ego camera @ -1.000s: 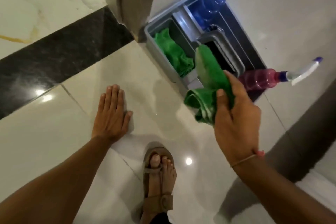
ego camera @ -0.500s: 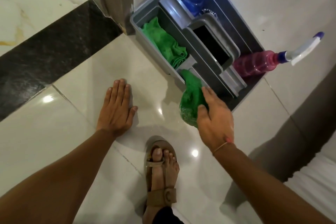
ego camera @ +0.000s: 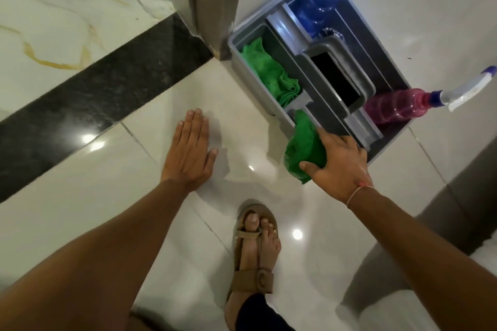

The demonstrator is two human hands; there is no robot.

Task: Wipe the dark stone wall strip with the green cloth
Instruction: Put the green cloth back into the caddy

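On the pale floor (ego camera: 80, 223), the right hand (ego camera: 338, 166) has lowered the clenched cloth (ego camera: 302, 148) beside the caddy (ego camera: 387, 148); left hand (ego camera: 189, 153) flat, released; dark strip (ego camera: 88, 97), upper left, unwiped.

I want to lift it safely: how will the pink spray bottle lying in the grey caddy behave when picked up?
The pink spray bottle lies on its side, so it may roll if nudged. It looks like thin plastic, probably light. Its trigger head overhangs the grey caddy rim, so it may tip outward.
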